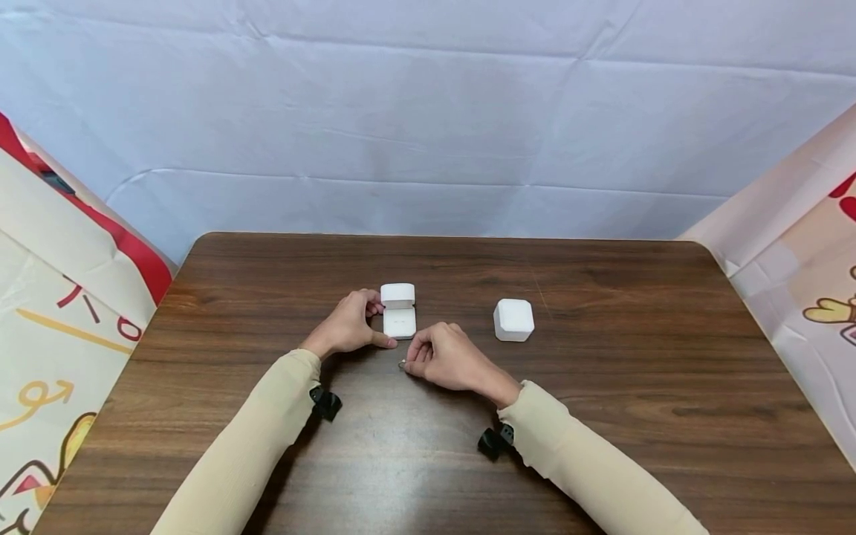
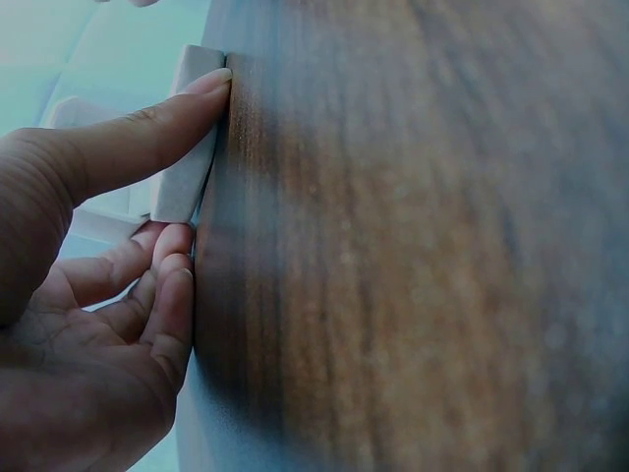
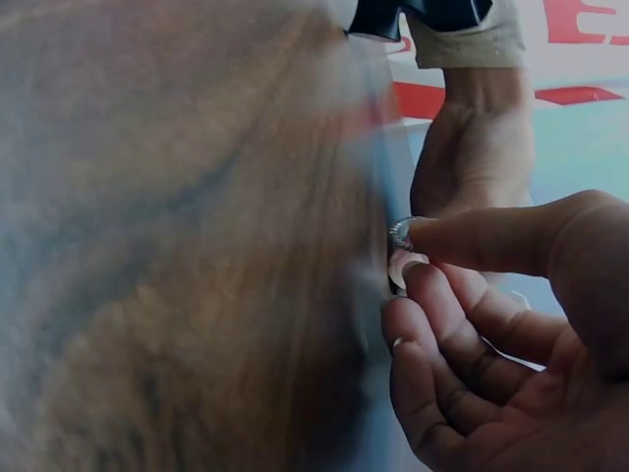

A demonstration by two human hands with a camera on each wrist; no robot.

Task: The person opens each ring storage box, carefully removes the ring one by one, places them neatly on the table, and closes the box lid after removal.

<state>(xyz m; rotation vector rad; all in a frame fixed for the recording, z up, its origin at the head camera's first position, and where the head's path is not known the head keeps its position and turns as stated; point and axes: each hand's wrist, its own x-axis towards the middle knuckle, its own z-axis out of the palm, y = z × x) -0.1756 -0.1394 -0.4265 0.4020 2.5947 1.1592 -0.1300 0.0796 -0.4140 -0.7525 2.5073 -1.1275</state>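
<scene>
A small white ring box (image 1: 400, 328) stands on the table with its lid (image 1: 397, 293) raised at the back. My left hand (image 1: 349, 325) grips it from the left, thumb along the front and the other fingers at the side. The left wrist view shows the thumb across the pale box base (image 2: 177, 189). Just in front of the box, my right hand (image 1: 449, 360) pinches a small silvery ring (image 1: 402, 365) between thumb and fingertips. Seen from the right wrist, the ring (image 3: 401, 233) sticks out past the thumb tip, partly hidden by it.
A second white box (image 1: 514, 320), closed, stands to the right of my right hand. The dark wooden table (image 1: 622, 357) ends at the back against a pale cloth (image 1: 428, 126). Black wrist cameras hang under both sleeves.
</scene>
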